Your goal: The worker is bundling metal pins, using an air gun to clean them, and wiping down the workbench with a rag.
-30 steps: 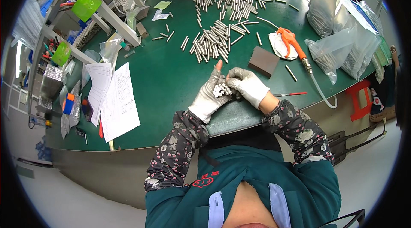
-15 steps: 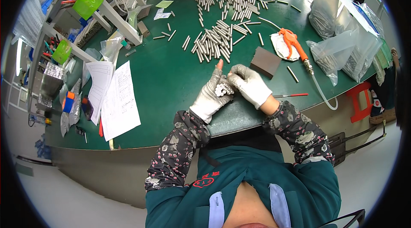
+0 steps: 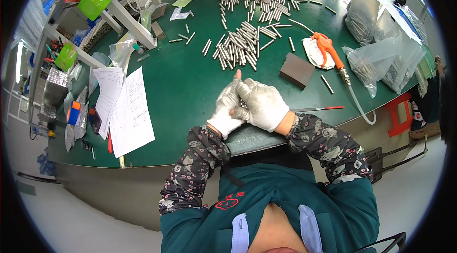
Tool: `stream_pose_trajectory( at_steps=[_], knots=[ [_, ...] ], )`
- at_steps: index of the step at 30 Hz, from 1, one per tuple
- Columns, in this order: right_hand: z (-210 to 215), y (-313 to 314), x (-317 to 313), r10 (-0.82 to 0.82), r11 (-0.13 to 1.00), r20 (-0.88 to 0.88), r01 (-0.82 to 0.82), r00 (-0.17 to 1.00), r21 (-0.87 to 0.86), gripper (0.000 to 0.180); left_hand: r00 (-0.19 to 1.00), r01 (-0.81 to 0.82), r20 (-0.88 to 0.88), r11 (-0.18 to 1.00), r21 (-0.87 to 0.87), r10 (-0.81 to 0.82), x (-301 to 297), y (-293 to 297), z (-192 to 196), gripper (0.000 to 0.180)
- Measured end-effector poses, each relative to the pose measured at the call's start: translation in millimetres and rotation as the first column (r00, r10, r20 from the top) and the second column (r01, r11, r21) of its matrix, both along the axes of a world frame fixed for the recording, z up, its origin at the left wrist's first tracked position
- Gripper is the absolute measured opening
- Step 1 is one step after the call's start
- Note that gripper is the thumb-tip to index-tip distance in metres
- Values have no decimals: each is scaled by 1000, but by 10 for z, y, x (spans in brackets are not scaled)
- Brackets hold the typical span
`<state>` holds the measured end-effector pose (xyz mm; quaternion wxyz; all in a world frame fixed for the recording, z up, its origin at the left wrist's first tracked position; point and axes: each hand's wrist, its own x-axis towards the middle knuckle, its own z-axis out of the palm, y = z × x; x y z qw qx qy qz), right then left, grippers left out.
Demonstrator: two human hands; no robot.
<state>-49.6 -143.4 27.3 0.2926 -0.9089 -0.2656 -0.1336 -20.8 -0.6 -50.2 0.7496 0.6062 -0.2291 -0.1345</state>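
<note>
My left hand (image 3: pixel 222 111), in a white glove with bare fingertips, is closed on a bundle of short metal pins (image 3: pixel 243 104). Over it lies my right hand (image 3: pixel 264 105), gloved alike, its fingers wrapped across the bundle and against the left palm. Only a sliver of the pins shows between the two hands. Just beyond them a heap of loose steel pins (image 3: pixel 238 46) lies on the green table (image 3: pixel 190 82). A brown rectangular block (image 3: pixel 297 71) and a thin tool with a red handle (image 3: pixel 331 108) rest to the right of my hands.
An orange air gun (image 3: pixel 325 46) lies on a white pad, its hose hanging over the table edge. Clear bags of pins (image 3: pixel 364 65) stand at the right. Paper sheets (image 3: pixel 133 115) and a white shelf frame (image 3: pixel 138 29) are at the left. More pins (image 3: pixel 266 3) spread at the back.
My right hand has moved left and closed over the pin bundle, covering the pin ends that showed in my left palm.
</note>
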Motion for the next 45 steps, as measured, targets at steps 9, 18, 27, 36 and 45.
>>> stream_pose_trajectory(
  at_steps=[9, 18, 27, 36, 45],
  knots=[
    [-56, -11, 242, -41, 998, 218, 30, 975, 52, 12, 738, -613, 669, 331, 718, -86, -231, 159, 585, 79],
    [-52, -90, 137, 34, 983, 299, 22, 954, -180, 14, 688, -659, 685, 599, 454, 239, -66, 263, 528, 60],
    [-32, -268, 162, 318, 186, -621, 596, 716, 782, 15, 685, -663, 632, 668, 337, 362, -74, 322, 332, 49],
    [-378, -637, -1251, 904, -124, -252, 776, 345, 618, 28, 790, -604, 338, 746, 283, 511, -86, 362, 321, 45],
    [-1412, -814, -1763, 745, -518, -408, 843, 528, 146, 28, 786, -611, 350, 724, 320, 509, 50, 453, 354, 42]
  ],
)
